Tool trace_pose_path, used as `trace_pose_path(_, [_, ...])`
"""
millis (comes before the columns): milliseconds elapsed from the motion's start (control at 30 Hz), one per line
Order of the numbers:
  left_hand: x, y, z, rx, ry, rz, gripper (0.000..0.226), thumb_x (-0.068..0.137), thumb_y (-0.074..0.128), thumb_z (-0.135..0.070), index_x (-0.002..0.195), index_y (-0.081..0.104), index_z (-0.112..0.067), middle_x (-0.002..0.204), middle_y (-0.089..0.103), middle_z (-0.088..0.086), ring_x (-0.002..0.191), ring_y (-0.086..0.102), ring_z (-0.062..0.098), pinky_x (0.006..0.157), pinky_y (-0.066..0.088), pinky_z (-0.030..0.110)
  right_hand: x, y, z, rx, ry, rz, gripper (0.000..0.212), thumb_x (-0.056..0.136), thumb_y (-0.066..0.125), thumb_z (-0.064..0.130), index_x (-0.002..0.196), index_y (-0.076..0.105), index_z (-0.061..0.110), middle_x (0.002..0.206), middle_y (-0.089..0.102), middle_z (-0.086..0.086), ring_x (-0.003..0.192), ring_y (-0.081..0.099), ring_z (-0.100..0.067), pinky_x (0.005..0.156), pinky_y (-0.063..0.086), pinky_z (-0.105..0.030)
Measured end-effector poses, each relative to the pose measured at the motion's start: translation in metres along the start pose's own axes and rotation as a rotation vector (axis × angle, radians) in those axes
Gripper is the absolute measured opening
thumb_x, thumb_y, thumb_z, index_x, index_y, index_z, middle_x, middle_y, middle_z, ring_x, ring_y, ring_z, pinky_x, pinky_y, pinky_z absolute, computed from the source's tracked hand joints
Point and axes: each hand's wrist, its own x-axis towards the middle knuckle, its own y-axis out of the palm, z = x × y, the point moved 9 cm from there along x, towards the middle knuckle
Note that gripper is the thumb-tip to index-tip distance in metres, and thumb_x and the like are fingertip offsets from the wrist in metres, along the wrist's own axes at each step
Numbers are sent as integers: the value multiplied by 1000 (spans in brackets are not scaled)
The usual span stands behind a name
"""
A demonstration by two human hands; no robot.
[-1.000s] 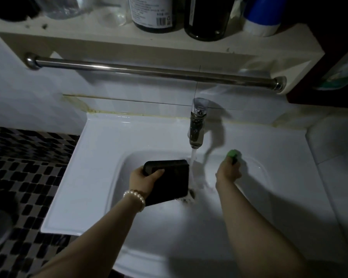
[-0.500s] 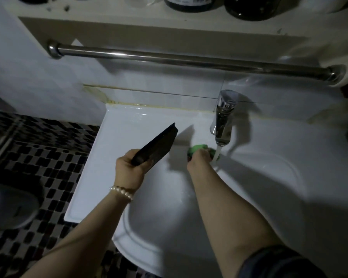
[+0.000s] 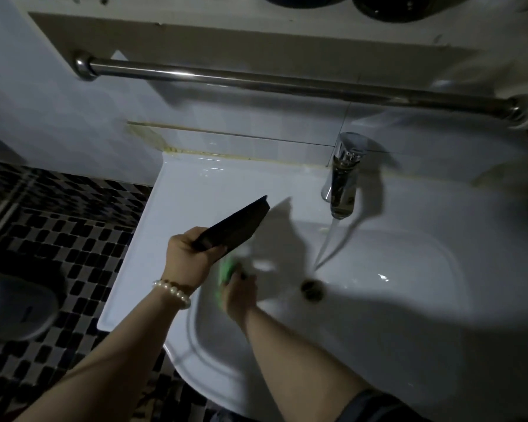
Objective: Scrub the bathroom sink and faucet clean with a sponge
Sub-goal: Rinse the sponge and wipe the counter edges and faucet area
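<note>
Two bare forearms reach in from the near edge. The left hand has its fingers curled round one flat black object, held tilted above the ledge, its far corner pointing up and away from the wrist. One pearl bracelet circles that wrist.

The right hand sits just right of and below the left, fingers closed on one green sponge, which lies between the two hands against the left inner wall of the basin. The sponge is blurred; its exact contact patch cannot be told.

One white sink, one basin. One drain hole just right of the right hand. One chrome faucet well beyond and right of both hands, with one thin stream of water falling toward the drain.

One steel towel rail on the wall beyond the hands. Black-and-white mosaic floor left of the left hand.
</note>
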Motion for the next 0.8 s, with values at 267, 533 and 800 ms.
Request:
trace_pose_path(267, [-20, 60, 23, -8, -157, 140, 13, 70, 75, 5, 67, 65, -2, 60, 57, 4, 56, 52, 14, 55, 44, 20, -49, -121, -163, -578, 60, -50, 46, 99, 28, 43, 136, 39, 19, 138, 41, -17, 122, 44, -32, 102, 37, -37])
trace_pose_path(533, [-25, 57, 46, 35, -215, 58, 23, 69, 77, 1, 61, 62, -15, 56, 57, 0, 55, 53, 18, 57, 42, 23, -15, -269, -152, -1009, 118, -476, 59, 93, 43, 21, 148, 23, 27, 138, 36, -27, 118, 45, -39, 93, 43, -44])
trace_pose_path(800, [-27, 23, 62, 14, -239, -80, 13, 69, 77, 1, 74, 69, -8, 51, 60, -3, 56, 55, 17, 56, 47, 27, 19, -160, -32, -972, -247, -454, 36, 87, 53, 6, 123, 55, 4, 107, 62, -22, 89, 63, -33, 73, 52, -34])
